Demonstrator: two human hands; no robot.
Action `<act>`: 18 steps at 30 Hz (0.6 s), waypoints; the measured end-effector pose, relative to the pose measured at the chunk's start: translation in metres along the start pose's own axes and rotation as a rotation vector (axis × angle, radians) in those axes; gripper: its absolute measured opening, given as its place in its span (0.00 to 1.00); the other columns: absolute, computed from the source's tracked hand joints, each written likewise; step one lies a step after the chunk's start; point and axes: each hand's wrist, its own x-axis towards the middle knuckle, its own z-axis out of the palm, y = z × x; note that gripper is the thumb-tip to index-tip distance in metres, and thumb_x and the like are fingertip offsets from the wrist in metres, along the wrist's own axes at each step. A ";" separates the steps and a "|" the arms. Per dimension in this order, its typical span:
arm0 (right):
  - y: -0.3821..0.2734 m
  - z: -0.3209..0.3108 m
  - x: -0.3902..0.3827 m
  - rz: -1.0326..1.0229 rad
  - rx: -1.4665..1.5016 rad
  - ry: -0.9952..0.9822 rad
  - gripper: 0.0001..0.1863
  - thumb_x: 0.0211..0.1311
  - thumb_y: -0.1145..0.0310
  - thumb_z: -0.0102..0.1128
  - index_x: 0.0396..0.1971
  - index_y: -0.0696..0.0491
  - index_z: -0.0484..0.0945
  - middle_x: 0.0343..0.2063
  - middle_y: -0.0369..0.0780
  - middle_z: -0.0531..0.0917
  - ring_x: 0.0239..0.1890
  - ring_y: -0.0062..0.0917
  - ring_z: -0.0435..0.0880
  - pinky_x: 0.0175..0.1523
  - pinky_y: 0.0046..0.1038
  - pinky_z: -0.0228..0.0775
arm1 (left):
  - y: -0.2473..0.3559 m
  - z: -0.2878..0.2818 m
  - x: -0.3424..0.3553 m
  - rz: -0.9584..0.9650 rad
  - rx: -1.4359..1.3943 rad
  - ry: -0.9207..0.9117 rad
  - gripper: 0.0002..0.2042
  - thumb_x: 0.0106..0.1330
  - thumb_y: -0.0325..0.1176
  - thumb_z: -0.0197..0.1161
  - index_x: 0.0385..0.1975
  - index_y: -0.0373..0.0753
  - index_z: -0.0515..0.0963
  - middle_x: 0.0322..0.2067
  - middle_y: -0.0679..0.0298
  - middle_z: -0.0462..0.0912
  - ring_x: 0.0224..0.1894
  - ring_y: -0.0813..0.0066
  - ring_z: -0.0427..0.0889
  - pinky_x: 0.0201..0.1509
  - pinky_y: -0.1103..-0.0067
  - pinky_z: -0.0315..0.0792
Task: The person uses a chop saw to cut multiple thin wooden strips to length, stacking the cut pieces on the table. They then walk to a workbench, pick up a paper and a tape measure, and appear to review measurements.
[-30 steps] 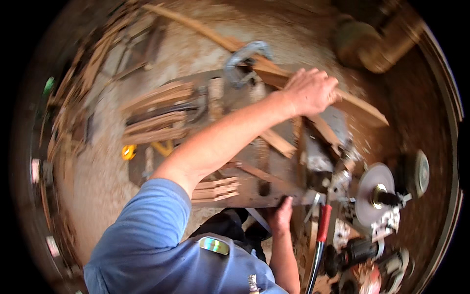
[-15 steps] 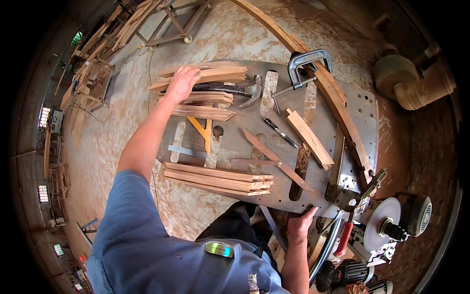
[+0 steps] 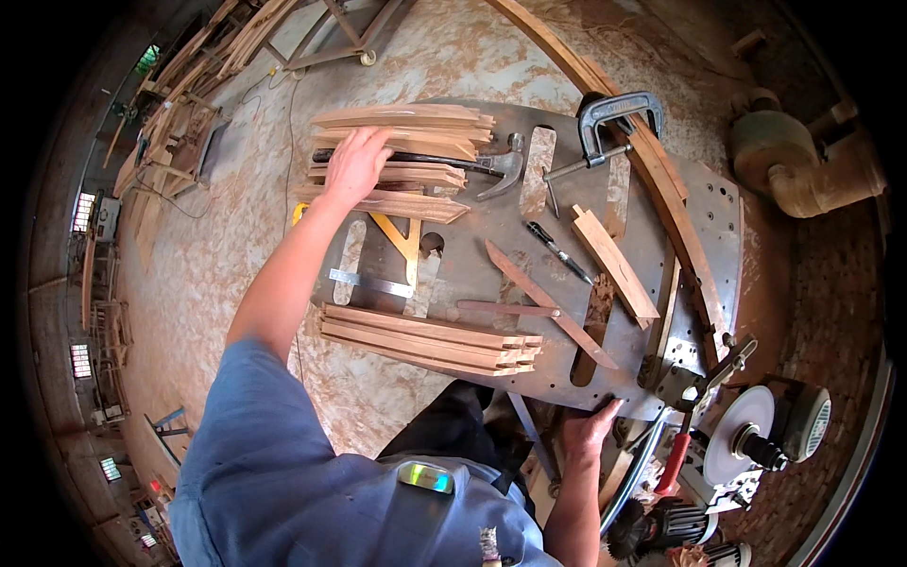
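dusty floor (image 3: 217, 302), streaked with pale patches, stretches away to the left of the metal counter (image 3: 463, 265), whose rounded far end and front edge give the left arm room to swing. the right side is tighter: a pale disc (image 3: 727, 430) on a machine and a red handle (image 3: 673, 463) crowd that corner, and a long curved beam (image 3: 682, 231) runs down the counter with a clamp (image 3: 588, 137) over it. between the beam and the wooden strips, a pen (image 3: 559, 252), a reddish bevel (image 3: 518, 274) and a short tenoned piece (image 3: 614, 265) lie apart on the metal.

the upper wooden strips (image 3: 439, 142) lie grouped at the far left, right under the left hand (image 3: 354, 168), with a hammer (image 3: 453, 163) lying among them, its handle running beneath that hand. a front stack (image 3: 425, 340) sits near the front edge, below the left forearm, with a yellow square (image 3: 392, 236) and a metal rule (image 3: 368, 283) between the two groups. the right hand (image 3: 588, 430) is at the front edge, well apart from both. of the two hands, the left is loosely curved, fingers down, and the right has its thumb up by the rim; from where i stand i cannot tell whether either grips anything.
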 end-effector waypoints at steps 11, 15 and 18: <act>0.002 0.004 -0.006 -0.037 0.000 -0.012 0.38 0.64 0.37 0.46 0.68 0.44 0.54 0.67 0.35 0.60 0.68 0.33 0.58 0.72 0.42 0.47 | -0.029 -0.017 -0.003 0.090 0.025 -0.490 0.16 0.60 0.30 0.61 0.48 0.35 0.76 0.48 0.55 0.77 0.54 0.57 0.73 0.58 0.67 0.68; -0.003 0.010 -0.007 -0.045 0.011 -0.028 0.38 0.65 0.38 0.46 0.68 0.44 0.55 0.67 0.35 0.60 0.68 0.33 0.59 0.71 0.42 0.49 | -0.019 -0.038 0.000 0.157 0.113 -0.318 0.16 0.62 0.30 0.58 0.49 0.35 0.75 0.47 0.55 0.77 0.53 0.58 0.73 0.58 0.68 0.68; -0.007 0.008 -0.003 -0.040 -0.026 -0.009 0.38 0.66 0.38 0.43 0.68 0.44 0.54 0.67 0.36 0.60 0.69 0.34 0.58 0.71 0.43 0.50 | -0.003 -0.061 0.013 0.104 -0.122 -0.075 0.16 0.65 0.33 0.56 0.50 0.34 0.73 0.46 0.57 0.78 0.51 0.62 0.75 0.57 0.70 0.69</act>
